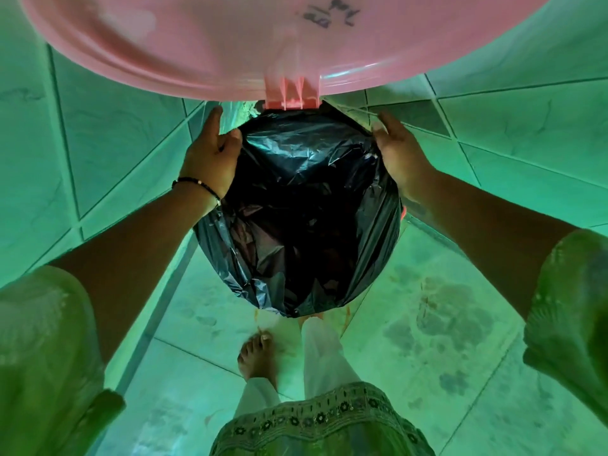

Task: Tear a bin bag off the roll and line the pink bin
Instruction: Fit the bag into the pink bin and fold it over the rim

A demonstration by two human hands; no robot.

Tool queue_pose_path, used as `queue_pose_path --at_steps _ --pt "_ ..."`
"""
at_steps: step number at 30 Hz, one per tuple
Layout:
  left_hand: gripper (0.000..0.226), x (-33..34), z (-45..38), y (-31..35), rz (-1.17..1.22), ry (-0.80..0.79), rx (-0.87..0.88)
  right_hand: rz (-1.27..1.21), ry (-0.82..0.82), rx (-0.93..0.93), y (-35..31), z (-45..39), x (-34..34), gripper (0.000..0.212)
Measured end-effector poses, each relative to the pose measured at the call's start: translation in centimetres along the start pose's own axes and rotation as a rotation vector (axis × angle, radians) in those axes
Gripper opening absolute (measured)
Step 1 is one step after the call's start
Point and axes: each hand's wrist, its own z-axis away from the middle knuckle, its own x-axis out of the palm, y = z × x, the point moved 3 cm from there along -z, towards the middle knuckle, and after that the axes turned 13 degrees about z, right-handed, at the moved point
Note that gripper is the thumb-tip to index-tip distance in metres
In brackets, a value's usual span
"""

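Note:
A black bin bag (296, 205) is spread over the mouth of the pink bin, folded out over its rim and hanging down the sides. Almost all of the bin body is hidden by the bag; only a sliver of pink rim (403, 212) shows at the right. The bin's pink lid (197, 44) stands open above, hinged at the far side. My left hand (210, 159) grips the bag's edge at the far left of the rim, thumb on the plastic. On the far right, my right hand (394, 156) holds the bag's edge against the rim.
The bin stands in a corner of green-tinted tiled walls (98, 143) on a tiled floor (427, 324). My bare foot (256, 357) and a white trouser leg (325, 353) are just in front of the bin. No roll of bags is in view.

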Motion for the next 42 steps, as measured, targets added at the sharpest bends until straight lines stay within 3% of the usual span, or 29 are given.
queue_pose_path --at_steps 6,10,14,18,20,21,25,30,33,36,38,42 --pt "0.05 -0.4 1.6 -1.6 0.026 0.019 -0.046 0.045 -0.027 0.059 5.0 4.4 -0.5 0.053" --pt "0.044 -1.2 2.8 -3.5 0.246 0.187 -0.157 0.077 -0.002 0.026 6.5 7.9 -0.6 0.049" --pt "0.046 -1.9 5.0 -5.7 0.295 0.238 -0.168 0.482 0.035 -0.152 5.8 10.0 -1.7 0.047" --pt "0.059 -2.6 7.0 -8.6 0.177 0.122 -0.189 0.923 0.054 -0.299 5.1 9.9 -4.0 0.055" --pt "0.064 -2.8 8.0 -9.9 0.279 0.061 -0.274 1.006 0.087 -0.394 4.6 9.5 -5.3 0.052" --pt "0.057 -2.7 8.5 -10.1 0.337 0.04 -0.313 1.062 0.079 -0.443 4.7 9.3 -5.6 0.049" --pt "0.05 -1.6 10.4 -9.8 0.595 0.071 -0.533 1.327 -0.074 -0.542 6.1 8.6 -4.8 0.049" --pt "0.06 -0.9 10.8 -9.8 0.794 0.085 -0.668 1.689 -0.37 -0.473 7.6 8.5 -1.5 0.065" --pt "0.065 -0.3 10.3 -10.2 0.828 0.099 -0.723 1.742 -0.533 -0.383 8.9 9.4 1.1 0.065" --pt "0.07 0.3 10.7 -10.4 0.832 0.149 -0.797 1.594 -0.617 -0.294 10.6 11.6 3.9 0.066" --pt "0.068 0.5 11.5 -10.3 0.794 0.251 -0.852 1.278 -0.567 -0.154 11.0 13.6 5.6 0.059" --pt "0.047 2.1 14.7 -9.8 0.882 0.371 -1.009 -0.092 -0.197 0.522 10.0 17.4 6.7 0.032"
